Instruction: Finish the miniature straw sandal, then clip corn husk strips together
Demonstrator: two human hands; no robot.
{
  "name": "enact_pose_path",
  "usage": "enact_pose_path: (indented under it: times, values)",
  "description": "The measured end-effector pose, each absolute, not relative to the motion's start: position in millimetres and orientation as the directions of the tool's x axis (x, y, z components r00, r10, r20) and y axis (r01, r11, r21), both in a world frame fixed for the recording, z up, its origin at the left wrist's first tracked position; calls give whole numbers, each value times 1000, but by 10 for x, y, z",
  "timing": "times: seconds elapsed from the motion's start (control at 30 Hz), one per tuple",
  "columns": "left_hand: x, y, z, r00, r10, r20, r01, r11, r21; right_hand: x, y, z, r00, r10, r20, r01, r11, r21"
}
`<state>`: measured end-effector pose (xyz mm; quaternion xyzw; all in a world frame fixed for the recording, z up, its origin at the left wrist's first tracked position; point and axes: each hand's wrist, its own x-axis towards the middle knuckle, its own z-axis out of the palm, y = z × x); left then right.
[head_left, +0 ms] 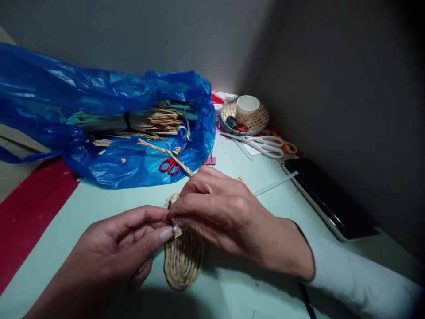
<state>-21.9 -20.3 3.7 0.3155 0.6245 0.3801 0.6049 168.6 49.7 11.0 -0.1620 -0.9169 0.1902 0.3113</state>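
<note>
A flat oval mat of coiled straw cord [184,266] lies lengthwise on the table under both hands. My left hand [129,241] pinches its upper left side between thumb and index finger. A white pearl-headed pin [175,229] shows at the thumb tip, beside a short frayed straw end [178,233]. My right hand [226,208] covers the upper part of the mat, its fingers closed and their tips against those of my left hand. A twisted straw strand [166,153] runs behind my right hand; what those fingertips grip is hidden.
Behind lies a blue plastic bag [109,168] with bundled dry straw [152,122] and red-handled scissors [169,166]. Farther right are a woven basket [260,122] with a cup [248,106], white-handled scissors [265,144], a white strip [275,184] and a dark tablet-like device [328,199].
</note>
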Motion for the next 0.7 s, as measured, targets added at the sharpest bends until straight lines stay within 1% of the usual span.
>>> enact_pose_path:
  times: [0.17, 0.27, 0.4, 0.6, 0.7]
  values:
    - [-208, -206, 26, -75, 855, -513, -105, 504, 857, 1677, 481, 89, -739, 413, 532, 228, 897, -379]
    - [-207, -210, 7, -84, 868, -489, -85, 483, 872, 1673, 479, 78, -746, 401, 532, 251, 909, -333]
    - [-212, -219, -14, -105, 850, -517, -75, 511, 856, 1671, 486, 78, -763, 372, 528, 248, 924, -292]
    - [-181, -217, 13, -134, 840, -526, -86, 519, 850, 1658, 477, 71, -768, 378, 517, 245, 919, -308]
    - [-173, -209, 23, -140, 855, -499, -56, 497, 866, 1670, 479, 81, -761, 403, 508, 245, 904, -350]
